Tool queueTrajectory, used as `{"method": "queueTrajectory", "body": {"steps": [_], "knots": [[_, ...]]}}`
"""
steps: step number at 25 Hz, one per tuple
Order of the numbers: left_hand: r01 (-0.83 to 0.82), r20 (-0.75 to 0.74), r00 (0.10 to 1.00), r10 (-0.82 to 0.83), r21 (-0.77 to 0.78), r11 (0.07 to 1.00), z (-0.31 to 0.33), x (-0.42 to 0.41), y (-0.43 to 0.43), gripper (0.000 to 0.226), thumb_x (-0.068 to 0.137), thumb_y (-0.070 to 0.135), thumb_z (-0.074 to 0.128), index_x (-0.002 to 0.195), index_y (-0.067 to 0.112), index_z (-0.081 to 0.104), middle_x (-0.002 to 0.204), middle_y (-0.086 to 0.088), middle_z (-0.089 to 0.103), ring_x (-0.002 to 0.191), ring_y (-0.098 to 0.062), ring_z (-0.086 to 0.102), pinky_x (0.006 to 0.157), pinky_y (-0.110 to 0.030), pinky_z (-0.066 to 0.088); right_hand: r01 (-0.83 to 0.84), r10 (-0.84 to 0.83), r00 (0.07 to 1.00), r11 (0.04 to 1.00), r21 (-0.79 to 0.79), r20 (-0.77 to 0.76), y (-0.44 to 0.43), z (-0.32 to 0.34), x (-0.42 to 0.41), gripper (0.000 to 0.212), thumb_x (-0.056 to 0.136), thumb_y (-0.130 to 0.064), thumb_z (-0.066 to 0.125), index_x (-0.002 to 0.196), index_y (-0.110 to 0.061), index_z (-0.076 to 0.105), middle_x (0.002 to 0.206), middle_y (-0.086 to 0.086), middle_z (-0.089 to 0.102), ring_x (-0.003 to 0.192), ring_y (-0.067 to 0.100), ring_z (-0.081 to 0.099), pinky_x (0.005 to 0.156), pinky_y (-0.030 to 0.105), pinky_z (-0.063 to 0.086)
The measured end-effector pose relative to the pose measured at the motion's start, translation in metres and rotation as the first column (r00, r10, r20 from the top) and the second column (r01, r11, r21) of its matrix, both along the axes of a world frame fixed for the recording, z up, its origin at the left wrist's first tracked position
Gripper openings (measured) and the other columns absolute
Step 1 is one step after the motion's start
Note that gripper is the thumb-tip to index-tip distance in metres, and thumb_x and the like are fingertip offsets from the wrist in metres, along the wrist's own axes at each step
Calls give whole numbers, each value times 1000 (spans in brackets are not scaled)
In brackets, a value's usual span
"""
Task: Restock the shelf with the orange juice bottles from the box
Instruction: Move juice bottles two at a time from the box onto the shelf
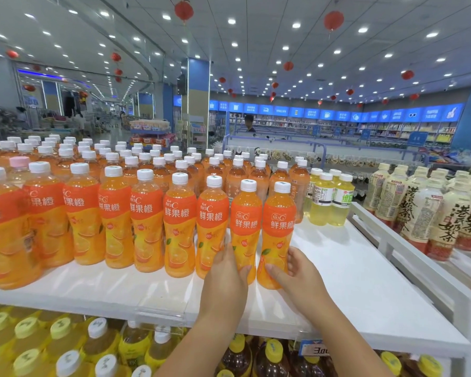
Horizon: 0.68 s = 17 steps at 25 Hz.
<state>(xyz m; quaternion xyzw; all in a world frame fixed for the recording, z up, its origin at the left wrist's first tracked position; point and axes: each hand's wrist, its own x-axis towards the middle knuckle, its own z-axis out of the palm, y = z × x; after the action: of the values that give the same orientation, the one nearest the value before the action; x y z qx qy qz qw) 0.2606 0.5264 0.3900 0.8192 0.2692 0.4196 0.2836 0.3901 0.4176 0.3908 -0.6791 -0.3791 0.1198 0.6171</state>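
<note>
- White shelf point(351, 273) stretches across in front of you; its right part lies bare, and a white rail point(408, 257) closes its right edge.
- Orange juice bottles point(114, 213), white-capped with orange labels, stand upright on the shelf in packed rows, from your far left to just past the middle. One pink cap point(19, 161) shows among them at the far left.
- Cream-labelled milk tea bottles point(419, 213) stand beyond the rail on your right.
- Yellow-capped bottles point(25, 333) fill the tier under the shelf, seen from above.
- Pale yellow-green bottles point(326, 205) form a small cluster just beside the right end of the orange rows, further back.
- End bottle point(280, 221) closes the front row on the right, upright on the shelf, just beside its neighbour bottle point(245, 221).
- Your left hand point(225, 270) grips the neighbour bottle low down, thumb across its front and fingers point(223, 254) curled round its left side.
- Your right hand point(297, 270) grips the end bottle low down, thumb on its front and fingers curled round its right side.
- Blue price tag point(313, 348) sits on the shelf's front lip, near your right forearm.
</note>
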Motion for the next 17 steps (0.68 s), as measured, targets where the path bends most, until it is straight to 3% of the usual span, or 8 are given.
{"method": "queueTrajectory", "body": {"steps": [3, 7, 12, 17], "knots": [[-6, 13, 1000, 6, 0, 1000, 1, -1, 1, 72, 94, 31, 69, 155, 29, 31, 131, 11, 63, 117, -13, 62, 90, -28, 54, -9, 9, 1000, 1000, 6, 0, 1, -1, 2, 35, 87, -16, 76, 118, -26, 62, 107, -12, 75, 97, 5, 71, 82, 29, 59], [-40, 18, 999, 42, -68, 997, 3, -4, 5, 56, 89, 34, 74, 140, 25, 54, 106, 14, 72, 97, -9, 69, 78, -22, 54, -9, 9, 1000, 1000, 9, -2, 4, -2, 1, 34, 88, -17, 75, 118, -27, 61, 107, -13, 75, 98, 5, 71, 82, 30, 58], [-74, -48, 996, 73, -23, 997, 8, -6, 6, 40, 89, 41, 72, 126, 29, 61, 99, 10, 73, 91, -14, 70, 77, -33, 58, -6, 6, 1000, 1000, -7, 21, 3, -1, -3, 28, 91, -20, 71, 116, -29, 61, 105, -16, 74, 96, 3, 71, 79, 28, 58], [-73, -74, 994, 75, 28, 997, 10, -9, 8, 39, 91, 42, 70, 126, 27, 61, 95, 7, 73, 87, -15, 69, 74, -33, 56, -18, 19, 999, 1000, -5, 28, 4, 1, -7, 26, 94, -20, 68, 117, -27, 60, 105, -15, 74, 97, 6, 71, 84, 31, 57]]}}
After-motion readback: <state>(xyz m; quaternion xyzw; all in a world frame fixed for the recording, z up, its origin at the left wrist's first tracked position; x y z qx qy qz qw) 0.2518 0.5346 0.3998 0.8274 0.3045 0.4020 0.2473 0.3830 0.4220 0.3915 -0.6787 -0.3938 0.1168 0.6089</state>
